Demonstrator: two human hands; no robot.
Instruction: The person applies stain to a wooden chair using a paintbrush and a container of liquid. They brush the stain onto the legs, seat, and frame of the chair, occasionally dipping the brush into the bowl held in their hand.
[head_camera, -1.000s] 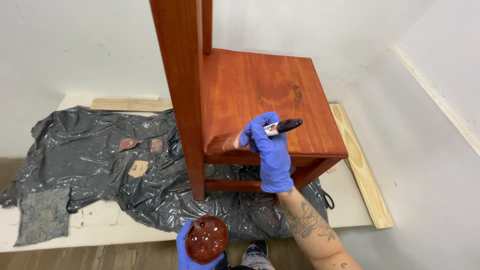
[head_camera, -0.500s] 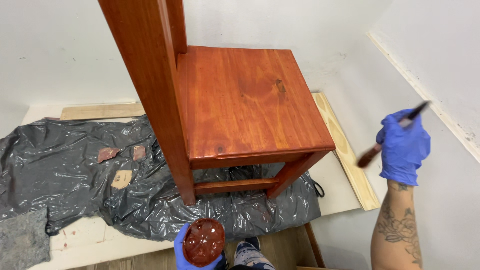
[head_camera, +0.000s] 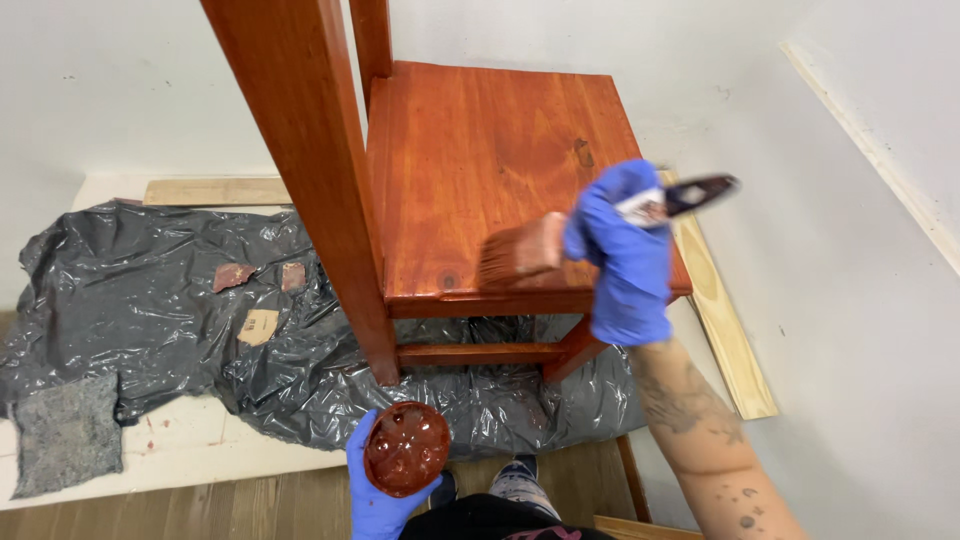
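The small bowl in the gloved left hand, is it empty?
No: the bowl, cupped in the left hand, holds a bubbly reddish-brown liquid.

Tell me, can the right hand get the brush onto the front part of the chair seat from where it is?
Probably yes. The right hand holds the brush just over the seat's front edge, and nothing lies between bristles and wood.

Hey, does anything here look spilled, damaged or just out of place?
Nothing looks spilled on the plastic sheet. Small reddish spots mark the white board beside it. The chair seat has a dark knot, not clearly damage. The right hand holds the brush over the seat; the left hand holds the stain bowl upright.
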